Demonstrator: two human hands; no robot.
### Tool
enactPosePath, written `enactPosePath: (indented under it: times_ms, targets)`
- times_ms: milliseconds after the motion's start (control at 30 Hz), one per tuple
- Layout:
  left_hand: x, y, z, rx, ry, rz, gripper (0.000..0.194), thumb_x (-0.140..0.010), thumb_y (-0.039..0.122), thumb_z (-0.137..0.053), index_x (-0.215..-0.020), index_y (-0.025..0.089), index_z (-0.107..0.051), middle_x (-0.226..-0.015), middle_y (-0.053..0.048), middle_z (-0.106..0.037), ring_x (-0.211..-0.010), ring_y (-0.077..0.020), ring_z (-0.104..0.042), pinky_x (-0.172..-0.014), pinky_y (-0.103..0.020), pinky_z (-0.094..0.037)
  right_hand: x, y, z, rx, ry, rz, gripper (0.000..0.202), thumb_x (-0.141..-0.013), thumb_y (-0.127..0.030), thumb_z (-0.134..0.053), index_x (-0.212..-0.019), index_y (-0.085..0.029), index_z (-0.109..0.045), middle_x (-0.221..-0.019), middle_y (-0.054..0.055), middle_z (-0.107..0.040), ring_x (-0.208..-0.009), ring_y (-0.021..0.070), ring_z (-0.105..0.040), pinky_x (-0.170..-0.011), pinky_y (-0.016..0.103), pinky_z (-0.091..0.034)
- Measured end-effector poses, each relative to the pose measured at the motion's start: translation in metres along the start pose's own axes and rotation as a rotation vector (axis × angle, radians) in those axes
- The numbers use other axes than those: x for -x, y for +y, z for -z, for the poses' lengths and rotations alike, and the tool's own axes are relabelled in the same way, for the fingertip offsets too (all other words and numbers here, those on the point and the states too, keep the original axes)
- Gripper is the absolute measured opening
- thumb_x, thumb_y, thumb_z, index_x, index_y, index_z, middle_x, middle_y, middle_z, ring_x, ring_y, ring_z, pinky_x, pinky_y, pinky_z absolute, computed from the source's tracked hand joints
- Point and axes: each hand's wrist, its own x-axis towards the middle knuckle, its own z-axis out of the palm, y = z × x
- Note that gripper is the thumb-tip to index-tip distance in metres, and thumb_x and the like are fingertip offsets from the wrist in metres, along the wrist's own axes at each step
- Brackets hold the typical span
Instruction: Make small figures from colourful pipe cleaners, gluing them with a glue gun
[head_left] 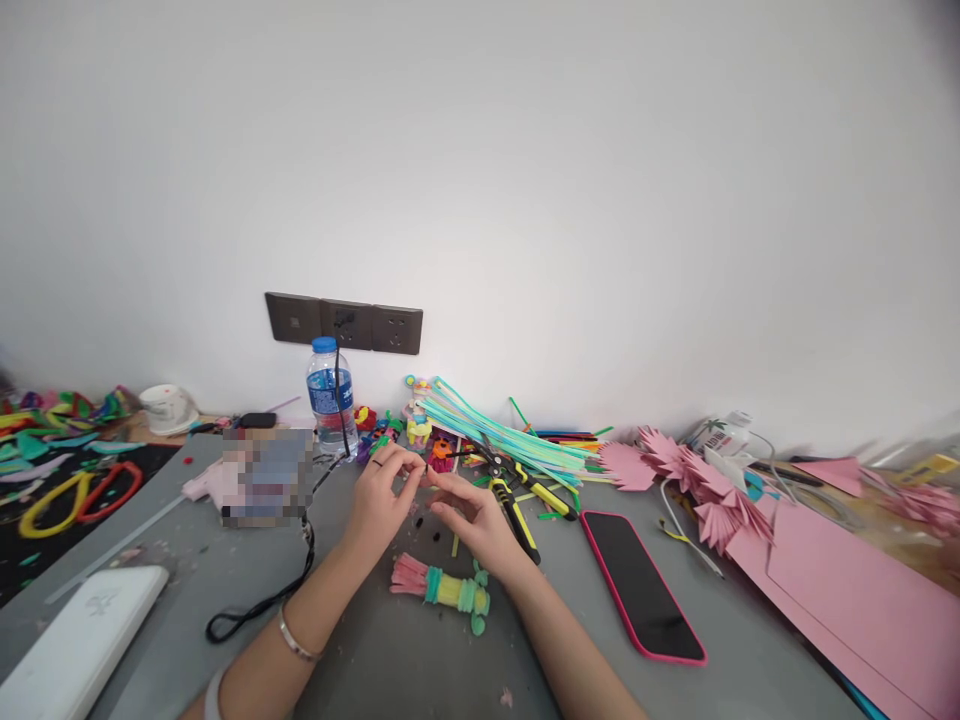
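My left hand (pixel 386 490) and my right hand (pixel 469 512) meet above the middle of the grey table, fingertips nearly touching. Each pinches at something tiny and reddish between them, too small to name. Below them a fuzzy figure (pixel 450 592) in pink, yellow and green lies on its side on the table. Just beyond my right hand rest pliers with yellow and black handles (pixel 514 515). A bundle of pastel fuzzy stems (pixel 517 445) lies behind the pliers. Small colourful figures, one with a yellow base (pixel 418 430), stand behind my fingertips.
A water bottle (pixel 330 400) stands by the wall, with a black cord running down beside it. A pink-cased phone (pixel 643 587) lies to the right, near pink paper sheets (pixel 862 600). At the left are a white power bank (pixel 86 640) and scissors with red and yellow handles (pixel 56 505).
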Motion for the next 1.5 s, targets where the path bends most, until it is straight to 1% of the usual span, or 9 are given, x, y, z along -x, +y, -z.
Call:
enactPosePath:
  times_ms: [200,533,733,833,933,1033,1200,1333,1500]
  targets:
    - [0.003,-0.001,-0.008,0.005,0.038,-0.016,0.013,-0.092,0.022,-0.047,-0.083,0.020,-0.056,-0.080,-0.002,-0.059,-0.079,-0.0175,-0.058,-0.071,-0.028,-0.047,-0.004,-0.003,0.004,-0.124,0.051,-0.081,0.028,-0.079,-0.037,-0.070,-0.104,-0.025,-0.072,-0.108,0.005,-0.070,-0.087,0.0196,-0.065,-0.084,0.037,-0.052]
    - [0.006,0.007,-0.011,0.011,-0.127,-0.047,0.015,-0.092,0.019,-0.046,-0.081,0.021,-0.056,-0.080,-0.002,-0.058,-0.078,-0.0168,-0.057,-0.068,-0.026,-0.045,-0.008,-0.003,0.007,-0.091,0.171,-0.132,0.027,-0.070,-0.043,-0.076,-0.074,-0.020,-0.061,-0.064,-0.002,-0.061,-0.059,0.0136,-0.057,-0.062,0.027,-0.048]
    - [0.004,0.004,-0.008,-0.028,-0.176,-0.081,0.015,-0.091,0.019,-0.047,-0.083,0.021,-0.059,-0.081,-0.002,-0.059,-0.081,-0.0179,-0.058,-0.073,-0.027,-0.045,-0.008,-0.005,0.011,0.029,0.172,-0.105,0.026,-0.076,-0.044,-0.068,-0.078,-0.020,-0.059,-0.068,-0.001,-0.058,-0.058,0.0133,-0.055,-0.059,0.026,-0.045]
    - [0.000,-0.002,0.000,-0.159,-0.236,-0.013,0.015,-0.090,0.020,-0.047,-0.087,0.022,-0.061,-0.089,-0.004,-0.063,-0.087,-0.0199,-0.059,-0.071,-0.027,-0.045,-0.007,-0.004,0.018,0.217,0.172,-0.078,0.019,-0.081,-0.038,-0.062,-0.078,-0.019,-0.059,-0.063,-0.002,-0.051,-0.053,0.0121,-0.047,-0.052,0.024,-0.037]
    - [-0.003,-0.005,0.007,-0.253,-0.355,0.145,0.014,-0.087,0.021,-0.050,-0.082,0.022,-0.063,-0.085,-0.003,-0.064,-0.081,-0.0199,-0.060,-0.061,-0.025,-0.041,-0.006,-0.002,0.024,0.503,0.132,-0.011,0.008,-0.082,-0.023,-0.059,-0.076,-0.019,-0.062,-0.060,-0.004,-0.043,-0.053,0.0121,-0.041,-0.051,0.023,-0.030]
    - [-0.004,-0.005,0.009,-0.243,-0.521,0.213,0.020,-0.087,0.029,-0.051,-0.072,0.022,-0.062,-0.078,-0.002,-0.064,-0.071,-0.0181,-0.060,-0.055,-0.024,-0.036,-0.003,-0.001,0.026,0.703,0.025,0.025,0.010,-0.079,-0.013,-0.059,-0.075,-0.019,-0.065,-0.063,-0.004,-0.042,-0.056,0.0126,-0.043,-0.054,0.023,-0.030]
    - [-0.004,-0.002,0.009,-0.255,-0.609,0.257,0.024,-0.084,0.037,-0.055,-0.067,0.022,-0.062,-0.076,-0.001,-0.066,-0.068,-0.0174,-0.060,-0.054,-0.025,-0.032,-0.001,0.002,0.018,0.779,-0.115,-0.036,0.015,-0.076,-0.005,-0.062,-0.074,-0.019,-0.067,-0.070,-0.003,-0.047,-0.059,0.0116,-0.047,-0.056,0.022,-0.033]
    - [-0.003,-0.003,0.010,-0.281,-0.644,0.277,0.023,-0.081,0.038,-0.057,-0.065,0.022,-0.062,-0.075,0.000,-0.067,-0.068,-0.0171,-0.060,-0.054,-0.025,-0.032,-0.001,0.003,0.016,0.791,-0.115,-0.063,0.020,-0.074,0.001,-0.059,-0.075,-0.018,-0.068,-0.069,-0.002,-0.049,-0.059,0.0116,-0.047,-0.056,0.021,-0.033]
    - [0.000,-0.005,0.009,-0.277,-0.706,0.259,0.010,-0.076,0.028,-0.061,-0.069,0.023,-0.064,-0.075,0.001,-0.067,-0.067,-0.0159,-0.060,-0.054,-0.024,-0.034,-0.001,0.002,0.018,0.768,-0.041,-0.034,0.019,-0.081,-0.006,-0.054,-0.083,-0.018,-0.069,-0.071,0.000,-0.052,-0.057,0.0120,-0.048,-0.055,0.022,-0.034]
